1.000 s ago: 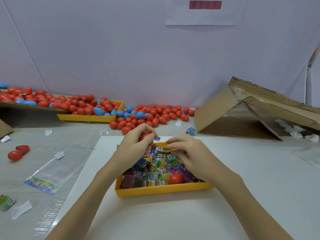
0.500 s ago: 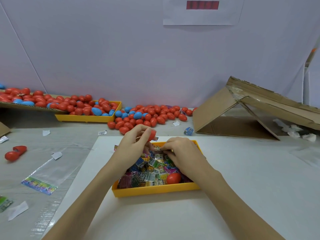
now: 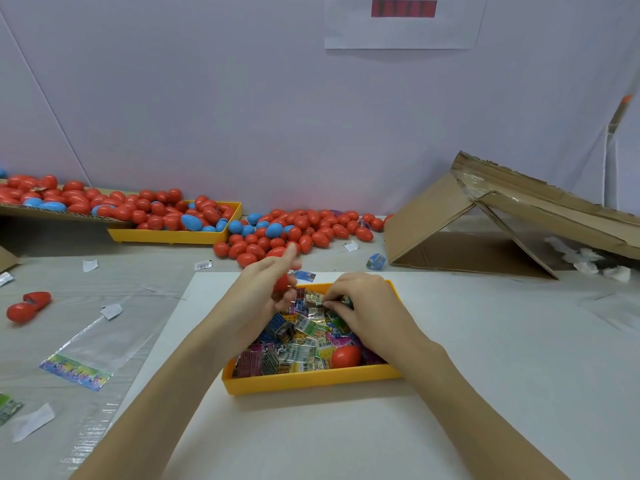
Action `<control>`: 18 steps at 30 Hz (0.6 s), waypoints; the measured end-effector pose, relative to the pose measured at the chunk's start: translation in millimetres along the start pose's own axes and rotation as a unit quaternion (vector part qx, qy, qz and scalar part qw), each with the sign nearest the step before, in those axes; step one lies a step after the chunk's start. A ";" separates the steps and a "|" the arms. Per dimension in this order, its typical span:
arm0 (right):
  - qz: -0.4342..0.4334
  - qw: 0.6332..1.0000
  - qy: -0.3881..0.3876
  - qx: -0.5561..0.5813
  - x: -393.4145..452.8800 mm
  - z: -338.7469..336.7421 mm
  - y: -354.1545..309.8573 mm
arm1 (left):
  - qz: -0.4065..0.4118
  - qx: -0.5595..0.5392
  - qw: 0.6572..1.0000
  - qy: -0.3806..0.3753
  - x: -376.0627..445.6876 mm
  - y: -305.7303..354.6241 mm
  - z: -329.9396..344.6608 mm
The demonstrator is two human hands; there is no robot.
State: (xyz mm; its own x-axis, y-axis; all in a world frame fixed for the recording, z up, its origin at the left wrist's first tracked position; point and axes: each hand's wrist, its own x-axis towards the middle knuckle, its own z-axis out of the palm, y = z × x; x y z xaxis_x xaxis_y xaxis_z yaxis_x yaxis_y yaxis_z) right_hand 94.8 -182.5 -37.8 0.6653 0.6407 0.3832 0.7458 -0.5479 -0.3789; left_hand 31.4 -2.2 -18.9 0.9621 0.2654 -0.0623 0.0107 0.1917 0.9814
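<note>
A yellow tray (image 3: 311,382) full of small colourful packets (image 3: 298,351) sits on the white sheet in front of me, with one red egg (image 3: 346,356) in its near right corner. My left hand (image 3: 266,289) hovers over the tray's far left part and holds a red egg piece (image 3: 282,283) in its palm, the forefinger stretched up. My right hand (image 3: 363,306) is down in the tray and pinches a small packet (image 3: 313,299) between its fingertips.
Many red and blue eggs (image 3: 294,233) lie heaped at the back, some in a second yellow tray (image 3: 173,235). A torn cardboard box (image 3: 502,230) stands at the right. An open red egg (image 3: 27,304) and clear bags (image 3: 100,348) lie at the left.
My left hand turned and its forefinger rose, the red piece sliding deeper into the palm. My right hand stayed in the tray, working at the packets.
</note>
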 end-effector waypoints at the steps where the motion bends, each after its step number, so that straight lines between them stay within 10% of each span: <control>1: -0.002 1.000 0.020 0.004 -0.9 -0.4 0.0 | 0.016 0.032 0.999 -0.005 -0.8 -0.5 -0.3; 9: 0.103 0.955 0.142 0.239 -4.8 -13.1 -1.7 | 0.271 0.406 0.871 -0.054 -11.1 -16.1 5.4; 18: 0.178 0.880 0.081 0.433 -8.1 -21.1 -4.0 | 0.255 0.301 0.919 -0.025 -11.1 -12.8 9.2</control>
State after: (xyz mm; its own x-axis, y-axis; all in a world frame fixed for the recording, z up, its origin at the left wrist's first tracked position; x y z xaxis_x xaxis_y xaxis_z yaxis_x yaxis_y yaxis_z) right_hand 87.1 -196.8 -21.6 0.9002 0.3875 0.1988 0.2315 -0.0391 -0.9720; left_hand 23.0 -16.3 -29.1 0.8953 0.1294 0.4263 -0.3102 -0.5059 0.8049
